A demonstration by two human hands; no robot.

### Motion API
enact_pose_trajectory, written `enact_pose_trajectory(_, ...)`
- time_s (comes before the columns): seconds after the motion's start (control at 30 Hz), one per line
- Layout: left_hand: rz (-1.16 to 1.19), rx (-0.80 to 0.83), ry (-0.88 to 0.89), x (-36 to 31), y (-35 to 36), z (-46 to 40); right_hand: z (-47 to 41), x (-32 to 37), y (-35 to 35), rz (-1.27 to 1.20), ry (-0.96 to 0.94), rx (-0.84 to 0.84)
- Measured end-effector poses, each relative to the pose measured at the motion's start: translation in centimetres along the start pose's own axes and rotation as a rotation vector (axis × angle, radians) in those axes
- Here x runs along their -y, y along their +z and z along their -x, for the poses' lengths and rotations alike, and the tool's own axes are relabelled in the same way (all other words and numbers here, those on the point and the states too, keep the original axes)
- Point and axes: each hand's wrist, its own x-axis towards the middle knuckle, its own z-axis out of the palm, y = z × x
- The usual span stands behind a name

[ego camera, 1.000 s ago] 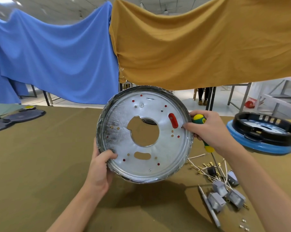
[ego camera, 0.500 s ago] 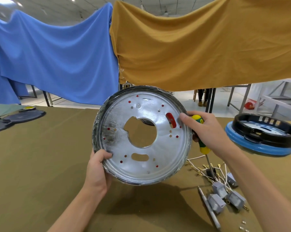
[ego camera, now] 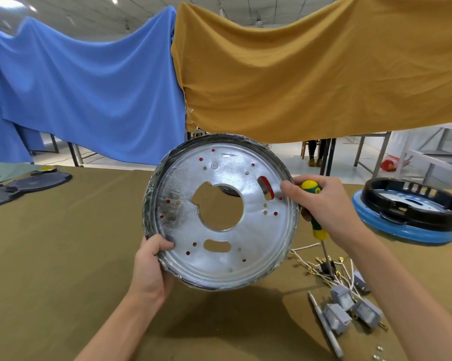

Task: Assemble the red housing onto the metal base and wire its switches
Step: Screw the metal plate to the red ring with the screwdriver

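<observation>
Up off the table, my left hand point(ego camera: 152, 261) grips the metal base point(ego camera: 219, 212) by its lower rim, tilted toward me so the red housing point(ego camera: 266, 186) shows through its holes. My right hand point(ego camera: 324, 204) clutches the screwdriver point(ego camera: 314, 209), thumb steadying the rim, ready for screws.

Both forearms reach forward, the left hand point(ego camera: 152, 264) gripping with curled fingers, the right hand point(ego camera: 324, 204) likewise.

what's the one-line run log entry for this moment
left hand: grips base rim | right hand: holds screwdriver, thumb on rim | switches: on table, unwired
</observation>
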Motion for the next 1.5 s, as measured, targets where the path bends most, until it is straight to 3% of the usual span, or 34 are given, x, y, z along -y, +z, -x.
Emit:
enact_pose_trajectory(0.57, 0.001, -0.015, 0.050, -0.01, -0.08, -0.21, 0.38, 0.84, -0.16, -0.056, 0.080, 0.144)
enact_pose_trajectory(1.1, 0.027, 0.048, 0.061, -0.22, -0.09, -0.01, 0.15, 0.13, -0.30, -0.071, 0.129, 0.052)
enact_pose_trajectory(1.5, -0.009, -0.008, 0.064, -0.43, 0.15, 0.03, 0.17, 0.29, -0.14, -0.078, 0.171, 0.120)
